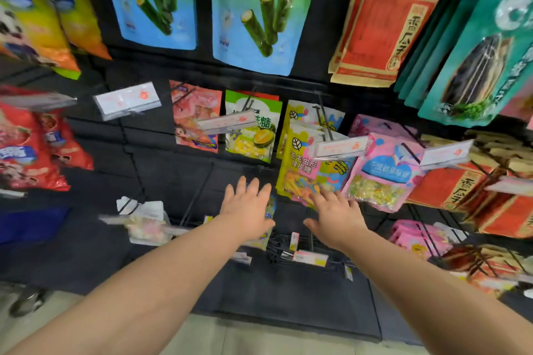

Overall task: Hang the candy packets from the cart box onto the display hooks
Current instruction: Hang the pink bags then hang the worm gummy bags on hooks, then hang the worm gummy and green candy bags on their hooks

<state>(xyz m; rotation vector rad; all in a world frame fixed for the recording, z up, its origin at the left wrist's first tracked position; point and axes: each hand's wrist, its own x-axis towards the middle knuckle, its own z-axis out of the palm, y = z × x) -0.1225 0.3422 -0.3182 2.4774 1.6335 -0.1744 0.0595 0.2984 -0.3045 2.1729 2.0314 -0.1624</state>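
Observation:
Both my hands reach toward the dark display wall with straight, spread fingers. My left hand [248, 207] lies flat over a blue and yellow candy packet [269, 210] hanging on a low hook, mostly hidden behind it. My right hand [336, 217] hovers just below the yellow worm-gummy packets [300, 164] and holds nothing. A pink candy packet [383, 173] hangs to their right. Bare black hooks [288, 245] with price tags stick out below my hands. The cart box is out of view.
Seaweed-roll bags [253, 8] hang above, sunflower-seed bags [380, 23] at upper right. Red snack bags [31, 147] hang at left. A clear marshmallow packet [145, 223] hangs lower left. Pink packets [415, 236] sit lower right. The tiled floor [259, 337] shows at the bottom.

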